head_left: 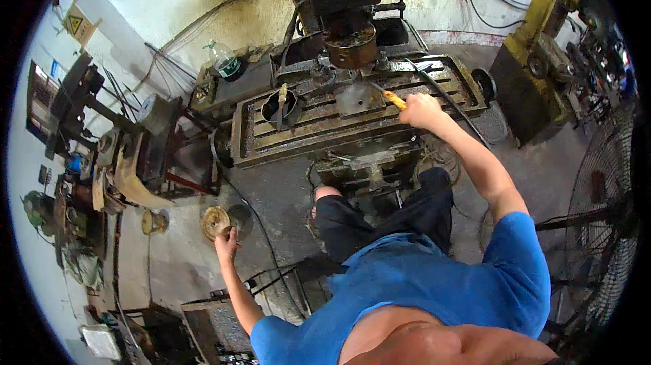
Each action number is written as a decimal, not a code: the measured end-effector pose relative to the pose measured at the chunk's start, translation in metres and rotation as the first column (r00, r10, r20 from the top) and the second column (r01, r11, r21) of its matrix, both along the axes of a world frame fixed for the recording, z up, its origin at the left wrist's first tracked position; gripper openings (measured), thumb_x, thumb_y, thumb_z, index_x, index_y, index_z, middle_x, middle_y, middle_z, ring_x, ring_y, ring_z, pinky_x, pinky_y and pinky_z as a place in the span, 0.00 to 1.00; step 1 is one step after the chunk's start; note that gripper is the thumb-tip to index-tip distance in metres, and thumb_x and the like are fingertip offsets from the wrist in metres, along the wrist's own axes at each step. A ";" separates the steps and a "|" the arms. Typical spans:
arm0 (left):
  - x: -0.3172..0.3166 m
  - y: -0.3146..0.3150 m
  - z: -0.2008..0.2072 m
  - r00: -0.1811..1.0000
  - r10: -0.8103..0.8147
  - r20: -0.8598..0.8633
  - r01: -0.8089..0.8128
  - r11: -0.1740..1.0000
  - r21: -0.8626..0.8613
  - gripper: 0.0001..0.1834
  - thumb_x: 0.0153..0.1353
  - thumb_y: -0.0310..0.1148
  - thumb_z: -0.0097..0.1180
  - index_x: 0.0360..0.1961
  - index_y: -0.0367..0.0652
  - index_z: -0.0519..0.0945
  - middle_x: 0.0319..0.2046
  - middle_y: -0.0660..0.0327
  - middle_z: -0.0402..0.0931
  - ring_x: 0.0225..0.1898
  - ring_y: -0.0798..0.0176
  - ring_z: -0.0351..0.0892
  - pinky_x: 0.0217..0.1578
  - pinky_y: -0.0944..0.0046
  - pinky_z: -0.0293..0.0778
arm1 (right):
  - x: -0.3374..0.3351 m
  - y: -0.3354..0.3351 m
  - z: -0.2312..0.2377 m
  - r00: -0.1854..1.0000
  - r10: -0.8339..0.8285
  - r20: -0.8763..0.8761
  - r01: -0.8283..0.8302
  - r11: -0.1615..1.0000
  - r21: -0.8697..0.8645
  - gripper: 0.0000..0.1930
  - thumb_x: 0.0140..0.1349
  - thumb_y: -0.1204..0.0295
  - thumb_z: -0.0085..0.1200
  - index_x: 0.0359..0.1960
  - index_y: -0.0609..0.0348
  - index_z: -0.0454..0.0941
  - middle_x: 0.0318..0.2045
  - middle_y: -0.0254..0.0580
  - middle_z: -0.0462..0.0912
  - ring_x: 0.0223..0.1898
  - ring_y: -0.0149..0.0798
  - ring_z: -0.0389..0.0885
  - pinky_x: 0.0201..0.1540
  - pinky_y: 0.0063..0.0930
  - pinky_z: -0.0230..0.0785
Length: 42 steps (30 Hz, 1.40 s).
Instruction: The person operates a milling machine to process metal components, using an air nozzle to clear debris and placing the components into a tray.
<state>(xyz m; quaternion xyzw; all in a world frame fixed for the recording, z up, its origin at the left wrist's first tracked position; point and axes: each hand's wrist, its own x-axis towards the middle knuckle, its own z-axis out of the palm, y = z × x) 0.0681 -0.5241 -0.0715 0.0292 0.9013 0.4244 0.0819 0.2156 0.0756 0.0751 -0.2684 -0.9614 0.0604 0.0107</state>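
My right hand [422,111] is closed around a yellow-handled tool [395,100]. Its narrow dark end points left over a flat metal plate [359,101] on the slotted machine table [271,141]; whether it touches the plate I cannot tell. Above the plate hangs a round, rusty-brown cutter head [350,46]. Low at the left, my left hand [227,245] has its fingers closed beside a round tan container [215,221]. What the fingers hold, if anything, is too small to make out.
On the table's left part stands a dark pot [272,108] with a brush [282,95] in it. A clear bottle [224,61] is behind it. A handwheel [484,85] sits at the table's right end. A large fan guard [603,209] stands at the right.
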 end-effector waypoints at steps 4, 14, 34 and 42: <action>-0.002 0.011 -0.037 0.973 -0.165 -0.159 0.144 0.980 -0.134 0.13 0.57 0.36 0.50 0.27 0.35 0.78 0.16 0.58 0.72 0.18 0.69 0.71 0.21 0.67 0.66 | 0.023 -0.040 0.010 0.975 0.201 0.090 -0.174 0.953 -0.249 0.16 0.38 0.64 0.50 0.22 0.66 0.77 0.22 0.58 0.77 0.28 0.52 0.78 0.34 0.41 0.70; 0.072 0.136 0.007 0.850 -0.334 0.407 -0.234 0.453 0.860 0.23 0.61 0.47 0.46 0.45 0.35 0.72 0.26 0.55 0.76 0.34 0.59 0.77 0.34 0.62 0.73 | 0.029 -0.221 -0.008 0.644 0.758 0.100 -0.692 0.633 -0.347 0.15 0.32 0.63 0.50 0.15 0.64 0.75 0.18 0.60 0.74 0.25 0.59 0.74 0.33 0.44 0.69; 0.326 -0.298 0.004 0.208 0.946 -0.247 -0.803 0.022 -0.595 0.26 0.47 0.46 0.56 0.47 0.47 0.73 0.43 0.53 0.74 0.46 0.50 0.73 0.44 0.54 0.70 | 0.021 -0.268 -0.020 0.434 0.901 0.016 -0.751 0.371 -0.546 0.13 0.32 0.67 0.49 0.19 0.64 0.70 0.14 0.54 0.70 0.18 0.52 0.71 0.23 0.36 0.62; 0.275 -0.317 -0.018 0.374 0.877 -0.303 -0.692 0.047 -0.720 0.27 0.49 0.60 0.48 0.38 0.48 0.75 0.36 0.54 0.77 0.36 0.48 0.77 0.30 0.48 0.72 | 0.029 -0.264 -0.024 0.461 0.878 0.124 -0.772 0.467 -0.431 0.18 0.32 0.65 0.54 0.28 0.62 0.77 0.21 0.58 0.75 0.26 0.57 0.75 0.32 0.44 0.68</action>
